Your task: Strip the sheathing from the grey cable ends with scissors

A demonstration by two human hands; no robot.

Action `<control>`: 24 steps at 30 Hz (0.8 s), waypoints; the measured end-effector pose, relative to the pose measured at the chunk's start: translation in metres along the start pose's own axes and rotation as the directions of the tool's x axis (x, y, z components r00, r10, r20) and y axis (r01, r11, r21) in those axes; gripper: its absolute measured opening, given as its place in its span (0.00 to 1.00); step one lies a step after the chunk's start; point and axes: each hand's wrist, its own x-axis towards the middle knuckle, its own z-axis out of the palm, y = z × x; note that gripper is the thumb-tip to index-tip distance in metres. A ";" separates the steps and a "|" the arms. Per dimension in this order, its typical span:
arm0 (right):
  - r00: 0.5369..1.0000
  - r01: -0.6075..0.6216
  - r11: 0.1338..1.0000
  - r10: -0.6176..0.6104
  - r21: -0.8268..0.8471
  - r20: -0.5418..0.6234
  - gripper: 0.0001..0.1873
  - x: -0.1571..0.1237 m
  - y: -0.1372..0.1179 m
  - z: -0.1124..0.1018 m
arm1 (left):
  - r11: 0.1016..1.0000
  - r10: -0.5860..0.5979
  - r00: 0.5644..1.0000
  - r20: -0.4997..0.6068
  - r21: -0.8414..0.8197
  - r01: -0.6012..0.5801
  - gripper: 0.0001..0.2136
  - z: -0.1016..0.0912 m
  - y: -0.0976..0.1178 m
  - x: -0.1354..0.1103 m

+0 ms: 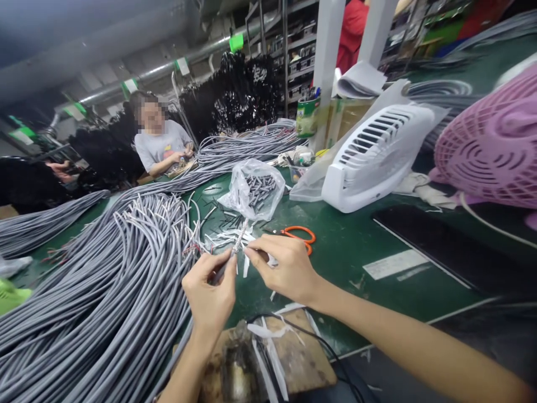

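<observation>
A grey cable with a stripped, whitish end [240, 236] is pinched between the thumb and fingers of my left hand [212, 285]. Just to its right, my right hand [285, 266] has thumb and index finger closed together beside the bared part; whatever lies between those fingertips is too small to make out. Orange-handled scissors [308, 235] lie behind my right hand. Strips of white material [226, 238] and short black pieces are scattered beyond my fingertips. A clear plastic bag [251, 190] of short grey tubes sits open farther back.
A large bundle of grey cables [121, 285] covers the left side. A white fan [375, 159], a pink fan [490, 140] and a dark flat panel [436, 246] occupy the right. A taped wooden board [306, 358] lies in front. Across the table sits another person [161, 140].
</observation>
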 end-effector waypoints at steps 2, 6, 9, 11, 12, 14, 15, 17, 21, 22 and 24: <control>1.000 0.010 1.000 -0.010 0.005 0.003 0.12 -0.001 -0.001 0.001 | 1.000 0.010 1.000 -0.001 0.005 -0.010 0.07 0.000 0.002 0.000; 1.000 -0.015 0.998 0.014 0.053 0.019 0.11 0.000 -0.001 0.000 | 0.998 0.050 0.999 0.015 0.042 -0.051 0.07 0.001 0.002 -0.001; 0.990 -0.123 0.980 0.112 0.153 0.082 0.12 0.001 -0.001 0.001 | 0.993 0.086 0.996 0.026 0.074 -0.088 0.06 0.002 0.003 -0.002; 0.981 -0.185 0.959 0.167 0.216 0.100 0.13 0.000 -0.001 0.002 | 0.993 0.088 0.996 0.026 0.080 -0.089 0.06 0.002 0.003 -0.002; 0.982 -0.186 0.955 0.170 0.230 0.088 0.14 -0.001 -0.001 0.004 | 0.994 0.075 0.997 0.028 0.073 -0.077 0.06 0.002 0.003 -0.002; 0.991 -0.132 0.968 0.128 0.213 0.034 0.13 -0.005 -0.004 0.007 | 0.999 0.028 0.999 0.044 0.028 -0.029 0.07 0.003 0.001 -0.001; 0.997 -0.075 0.978 0.077 0.195 0.000 0.13 -0.007 -0.006 0.008 | 1.000 -0.008 0.998 0.057 0.004 0.007 0.07 0.003 0.000 0.000; 0.995 0.099 0.978 -0.093 0.182 -0.042 0.12 -0.011 -0.011 0.011 | 0.995 -0.103 0.992 0.068 -0.005 0.103 0.07 0.004 -0.004 0.004; 0.973 0.229 0.942 -0.212 0.245 -0.094 0.12 -0.011 -0.017 0.012 | 0.977 -0.211 0.974 0.078 -0.016 0.213 0.07 0.006 -0.008 0.008; 0.991 0.124 0.962 -0.106 0.244 -0.085 0.12 -0.009 -0.015 0.012 | 0.977 -0.203 0.976 0.080 -0.051 0.208 0.08 0.005 -0.008 0.008; 0.996 -0.063 0.973 0.076 0.221 -0.053 0.11 -0.005 -0.009 0.010 | 0.973 -0.190 0.979 0.076 -0.121 0.199 0.11 0.004 -0.006 0.007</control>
